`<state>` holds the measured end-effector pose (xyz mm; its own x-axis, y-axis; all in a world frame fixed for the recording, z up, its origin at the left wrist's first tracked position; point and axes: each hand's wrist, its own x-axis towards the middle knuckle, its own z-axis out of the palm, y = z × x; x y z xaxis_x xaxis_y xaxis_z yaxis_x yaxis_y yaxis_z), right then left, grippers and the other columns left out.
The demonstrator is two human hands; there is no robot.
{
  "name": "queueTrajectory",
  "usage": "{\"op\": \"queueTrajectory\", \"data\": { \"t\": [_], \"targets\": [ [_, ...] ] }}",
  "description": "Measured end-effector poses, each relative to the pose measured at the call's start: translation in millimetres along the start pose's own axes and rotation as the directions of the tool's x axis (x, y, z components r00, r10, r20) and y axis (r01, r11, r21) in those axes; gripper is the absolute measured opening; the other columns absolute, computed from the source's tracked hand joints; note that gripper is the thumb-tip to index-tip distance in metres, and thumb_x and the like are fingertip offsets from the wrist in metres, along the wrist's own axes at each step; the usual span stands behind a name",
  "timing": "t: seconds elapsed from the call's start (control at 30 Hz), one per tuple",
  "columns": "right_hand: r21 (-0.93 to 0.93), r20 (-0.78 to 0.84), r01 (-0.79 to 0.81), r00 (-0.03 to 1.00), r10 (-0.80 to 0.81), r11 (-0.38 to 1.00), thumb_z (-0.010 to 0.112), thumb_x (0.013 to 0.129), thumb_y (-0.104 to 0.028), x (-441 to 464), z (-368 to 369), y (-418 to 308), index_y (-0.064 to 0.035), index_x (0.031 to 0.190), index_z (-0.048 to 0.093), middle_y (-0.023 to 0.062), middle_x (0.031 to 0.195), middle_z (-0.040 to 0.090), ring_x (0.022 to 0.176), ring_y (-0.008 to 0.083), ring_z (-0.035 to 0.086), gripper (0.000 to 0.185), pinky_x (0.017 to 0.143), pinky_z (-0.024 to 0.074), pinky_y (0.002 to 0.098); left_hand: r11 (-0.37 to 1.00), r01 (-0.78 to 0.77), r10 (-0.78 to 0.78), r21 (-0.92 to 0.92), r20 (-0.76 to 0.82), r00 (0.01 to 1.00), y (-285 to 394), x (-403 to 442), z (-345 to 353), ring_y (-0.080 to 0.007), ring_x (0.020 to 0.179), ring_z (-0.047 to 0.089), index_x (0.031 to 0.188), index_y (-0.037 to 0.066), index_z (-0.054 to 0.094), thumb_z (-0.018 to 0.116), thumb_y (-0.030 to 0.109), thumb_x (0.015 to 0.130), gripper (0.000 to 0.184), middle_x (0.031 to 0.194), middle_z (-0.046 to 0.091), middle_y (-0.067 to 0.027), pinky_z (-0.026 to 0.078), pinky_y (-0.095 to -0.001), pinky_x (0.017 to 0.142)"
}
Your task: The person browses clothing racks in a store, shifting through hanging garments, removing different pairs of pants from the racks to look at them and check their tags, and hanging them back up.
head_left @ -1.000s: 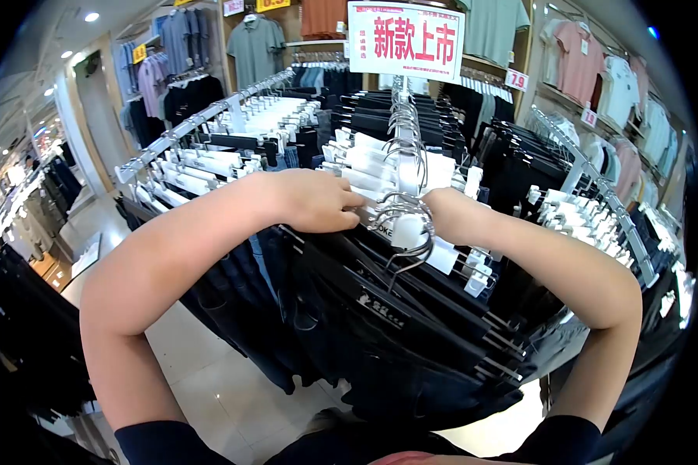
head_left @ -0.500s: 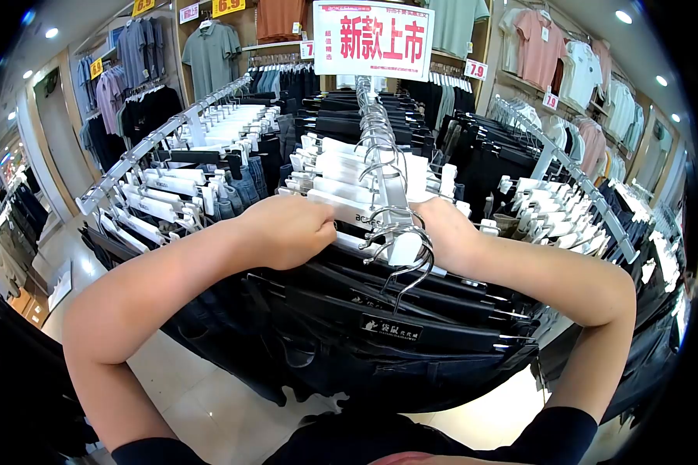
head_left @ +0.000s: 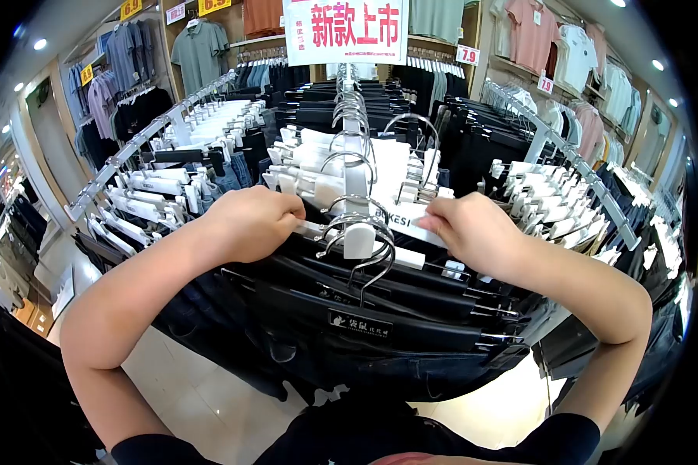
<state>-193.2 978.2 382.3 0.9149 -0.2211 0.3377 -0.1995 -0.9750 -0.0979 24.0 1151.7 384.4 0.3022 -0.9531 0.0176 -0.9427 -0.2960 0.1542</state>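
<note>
My right hand [head_left: 477,232] is closed on the right end of a white trouser hanger [head_left: 399,217] lettered "BOKESI". A tall wire hook [head_left: 434,143] stands to the right of the rail, just behind that hanger. My left hand [head_left: 252,223] is closed at the left ends of the white hangers; whether it grips the same hanger is hidden. Between my hands is the white-capped end of the metal rail [head_left: 358,242], with several hooks around it. Nearer me, dark jeans [head_left: 380,376] hang from black hangers [head_left: 411,329], one with a label plate.
A red-lettered sign [head_left: 346,31] stands over the middle rail. Side rails with white hangers [head_left: 143,198] run left and right. Shirts [head_left: 202,54] hang along the back wall. Pale tiled floor [head_left: 186,380] shows below the jeans.
My right hand has moved right, away from the rail, bringing the lettered hanger into view. A tall hook now stands right of the rail. My left hand has shifted slightly left with the view.
</note>
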Motion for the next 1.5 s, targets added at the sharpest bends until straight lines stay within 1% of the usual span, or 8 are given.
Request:
{"op": "queueTrajectory", "data": {
  "t": [0.4,0.6,0.87,1.0,1.13,1.2,1.4,1.5],
  "targets": [
    [0.244,0.306,-0.327,0.919,0.248,0.913,0.049,0.09,-0.03,-57.4,-22.1,21.8,0.0028,0.086,0.057,0.019,0.069,0.058,0.065,0.0339,0.058,0.034,0.062,0.0446,0.0393,0.999,-0.03,0.03,-0.01,0.01,0.999,4.0,6.7,-1.5,-0.0354,0.085,0.057,0.094,0.007,0.06,0.041,0.019,0.082,0.026,0.086,0.062,-0.0181,0.045,-0.0417,0.074],
    [0.396,0.584,-0.657,0.719,0.377,0.642,0.052,0.086,-0.047,-102.8,-6.6,43.5,0.0022,0.081,0.063,-0.0013,0.053,0.043,0.049,0.0078,0.04,0.05,0.045,0.0335,0.0252,0.981,-0.191,0.193,0.045,-0.07,0.979,7.9,5.2,-2.7,-0.0407,0.077,0.053,0.079,0.0,0.051,0.041,0.013,0.079,0.017,0.075,0.056,-0.0218,0.042,-0.0464,0.068],
    [0.385,0.391,-0.669,0.742,0.544,0.636,0.06,0.082,-0.041,-166.6,2.1,43.5,0.0036,0.072,0.061,0.0006,0.049,0.043,0.048,0.0075,0.043,0.046,0.043,0.0363,0.0247,0.978,-0.182,0.181,-0.099,-0.018,0.983,-1.0,12.9,3.3,-0.0391,0.079,0.054,0.086,0.001,0.057,0.041,0.011,0.076,0.021,0.079,0.058,-0.0208,0.043,-0.0452,0.07],
    [0.485,0.42,-0.802,0.563,0.712,0.348,0.069,0.073,-0.043,-211.1,-3.8,36.8,0.0035,0.074,0.064,0.0029,0.05,0.051,0.048,0.0067,0.046,0.046,0.046,0.0374,0.0248,0.975,-0.198,0.194,-0.104,-0.045,0.98,0.0,12.9,2.8,-0.0382,0.08,0.055,0.092,0.002,0.057,0.04,0.011,0.076,0.025,0.081,0.058,-0.0207,0.044,-0.0442,0.071],
    [0.475,0.315,-0.779,0.584,0.748,0.408,0.08,0.058,-0.038,-233.9,-7.1,35.7,0.0053,0.072,0.063,0.0031,0.049,0.051,0.048,0.008,0.042,0.048,0.048,0.0363,0.0242,0.986,-0.133,0.137,-0.097,0.037,0.99,2.7,20.4,7.4,-0.0392,0.08,0.055,0.089,0.001,0.057,0.043,0.007,0.074,0.021,0.08,0.057,-0.0225,0.044,-0.0427,0.07],
    [0.425,0.247,-0.738,0.652,0.717,0.524,0.078,0.063,-0.034,-241.4,-6.3,40.1,0.0062,0.07,0.062,0.0045,0.046,0.046,0.046,0.0093,0.041,0.044,0.046,0.0351,0.0256,0.975,-0.111,0.122,-0.194,0.043,0.992,-7.4,29.6,16.6,-0.0152,0.078,0.056,0.087,0.001,0.06,0.066,0.009,0.059,0.03,0.083,0.061,-0.0058,0.044,-0.028,0.077],
    [0.375,0.268,-0.866,0.444,0.855,0.332,0.074,0.07,-0.027,-260.9,-38.9,56.7,0.0077,0.062,0.055,0.0101,0.043,0.037,0.042,0.0117,0.038,0.04,0.044,0.0319,0.029,0.944,-0.086,0.096,-0.318,0.016,0.995,3.8,26.9,13.6,-0.0177,0.086,0.055,0.088,0.002,0.06,0.057,0.009,0.063,0.027,0.089,0.06,-0.0077,0.042,-0.0285,0.083],
    [0.324,0.143,-0.796,0.576,0.805,0.512,0.077,0.064,-0.027,-310.4,-39.4,76.3,0.0068,0.057,0.052,0.0111,0.043,0.037,0.039,0.0154,0.036,0.042,0.043,0.0304,0.0295,0.946,-0.034,0.034,-0.321,-0.004,0.999,-6.8,23.5,17.6,-0.0202,0.093,0.053,0.092,0.003,0.06,0.044,0.003,0.061,0.034,0.092,0.058,-0.0093,0.039,-0.0295,0.089]
  ]
}}
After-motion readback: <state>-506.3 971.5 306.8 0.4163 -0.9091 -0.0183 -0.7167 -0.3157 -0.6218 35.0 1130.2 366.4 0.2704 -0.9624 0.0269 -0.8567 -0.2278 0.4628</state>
